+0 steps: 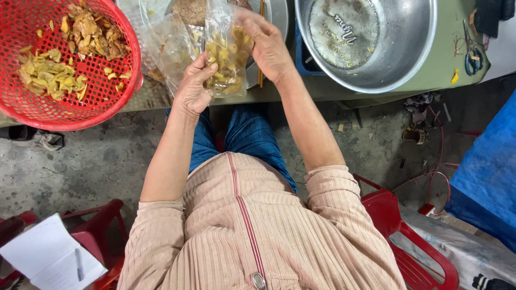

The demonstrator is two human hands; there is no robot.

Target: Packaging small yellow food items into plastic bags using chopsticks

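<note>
A clear plastic bag (228, 53) filled with yellow dried slices hangs between my hands, over the table edge. My left hand (193, 88) grips the bag's lower left side. My right hand (267, 45) pinches the bag near its top right. A red perforated basket (21, 104) at the far left holds more yellow and brown slices. Further crumpled clear plastic bags (166, 45) lie just behind my left hand.
A big steel basin (408, 48) stands at the right of the green table (446, 70). A steel tray (277, 16) lies behind the bag. Red plastic chairs (408, 236) stand around me, a notebook with a pen (51, 258) on one. A blue tarp (484, 177) is at the right.
</note>
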